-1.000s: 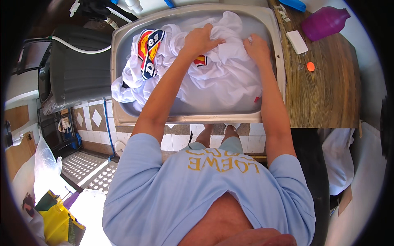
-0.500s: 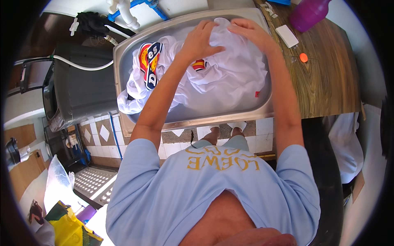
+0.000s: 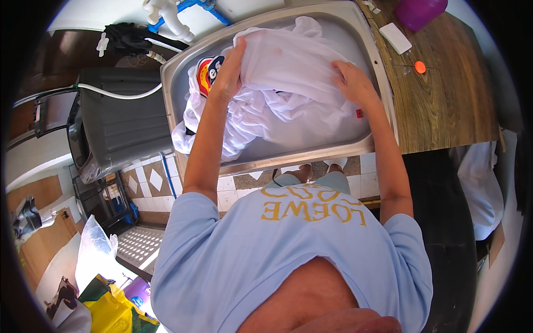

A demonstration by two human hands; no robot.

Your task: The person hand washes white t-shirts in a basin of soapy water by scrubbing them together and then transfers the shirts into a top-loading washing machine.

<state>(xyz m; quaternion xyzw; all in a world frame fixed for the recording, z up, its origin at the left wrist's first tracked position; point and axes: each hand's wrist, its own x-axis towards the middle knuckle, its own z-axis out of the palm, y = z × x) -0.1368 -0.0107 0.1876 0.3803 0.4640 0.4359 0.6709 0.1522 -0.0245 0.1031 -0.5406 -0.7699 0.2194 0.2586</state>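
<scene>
A wet white garment [image 3: 294,62] lies bunched in a metal sink basin [image 3: 311,154], with a colourful printed patch [image 3: 206,75] showing at its left part. My left hand [image 3: 229,73] grips one side of the cloth, the fingers mostly hidden against it. On the other side, my right hand [image 3: 357,84] pinches the cloth between thumb and fingers. Between both hands a section is lifted and stretched fairly flat, while the remainder lies in folds nearer to me. Close to my right forearm shows a small red tag [image 3: 360,114].
To the right is a wooden counter [image 3: 449,100] bearing a white rectangular block [image 3: 395,38], an orange cap [image 3: 420,67] and a purple container [image 3: 421,12]. White pipework [image 3: 169,19] rises behind the sink. A dark grey appliance [image 3: 125,119] and a white hose [image 3: 119,95] are at the left.
My hands have spread apart, the left moving left and down, the right moving down. The cloth between them has been pulled flatter, covering part of the printed patches. The view has shifted slightly.
</scene>
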